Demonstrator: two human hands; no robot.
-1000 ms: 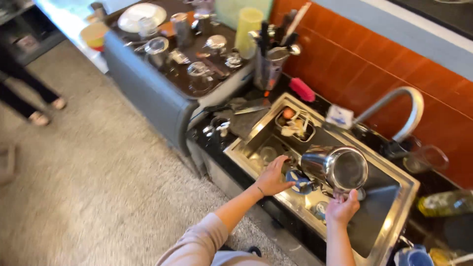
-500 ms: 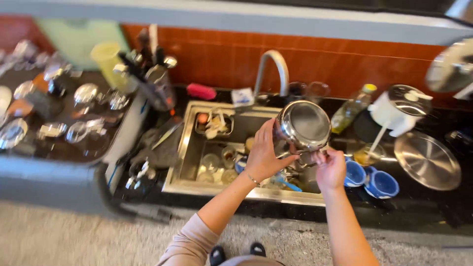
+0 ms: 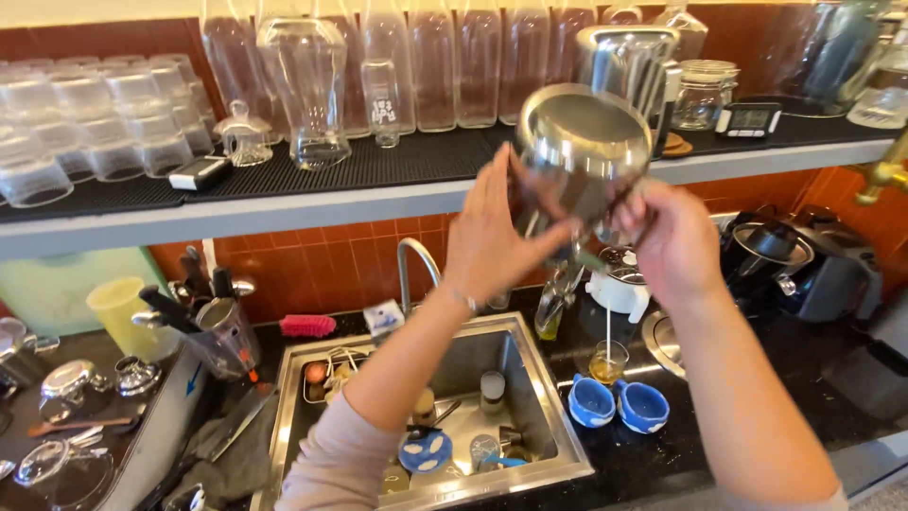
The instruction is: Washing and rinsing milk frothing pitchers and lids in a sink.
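I hold a shiny steel jug [image 3: 584,156] up in front of the wall shelf [image 3: 378,194], its round base turned toward me. My left hand [image 3: 494,232] presses flat against its left side. My right hand [image 3: 667,241] grips it from the lower right. The jug is raised high above the steel sink [image 3: 530,378], level with the shelf's front edge. A second steel pitcher [image 3: 629,61] stands on the shelf just behind it.
Clear glass bottles and a carafe [image 3: 307,90] line the shelf, with stacked glass cups [image 3: 90,123] at left. The sink holds dishes. Two blue bowls [image 3: 619,402], a tap [image 3: 416,260], a utensil holder [image 3: 222,326] and a black kettle [image 3: 813,260] stand on the counter.
Both hands lifted the jug from over the sink up to shelf height. My view rose from the counter to the shelf.
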